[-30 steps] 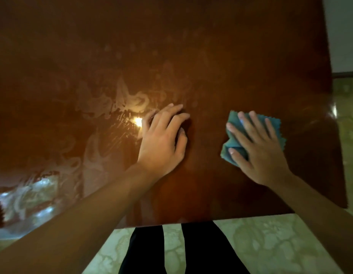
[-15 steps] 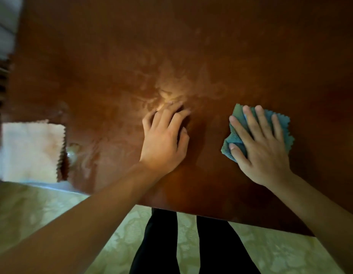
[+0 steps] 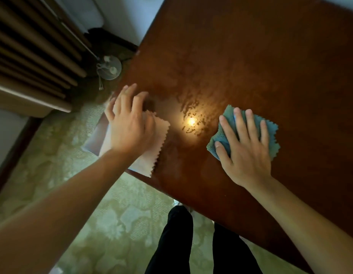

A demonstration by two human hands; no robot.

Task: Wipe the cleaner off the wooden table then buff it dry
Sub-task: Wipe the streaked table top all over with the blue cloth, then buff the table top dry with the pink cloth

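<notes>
1. Clearly, the tabletop (image 3: 250, 62) carries a mottled film of cleaner (image 3: 193, 107) around the bright reflection of a lamp, mostly in the middle between the two hands, so I judge the wiping is not finished.
2. On the right, the blue cloth (image 3: 270, 133) lies crumpled on the wood, and the right hand (image 3: 244, 153) presses on it with flat, spread fingers and does not curl around it. A flat palm gives wide contact, which suits wiping.
3. At the left corner of the tabletop lies the pale cloth (image 3: 152, 155), spread flat with its zigzag edge toward the film. It is probably kept dry and apart for the buffing step.
4. The left hand (image 3: 130, 127) is over the pale cloth, fingers bent and blurred; I cannot tell if it grips the cloth or only touches it.
5. Below the table I see a green patterned floor (image 3: 112, 224), the person's dark trousers (image 3: 177, 244), and a small fan (image 3: 109, 68) near the curtain (image 3: 29, 46).
</notes>
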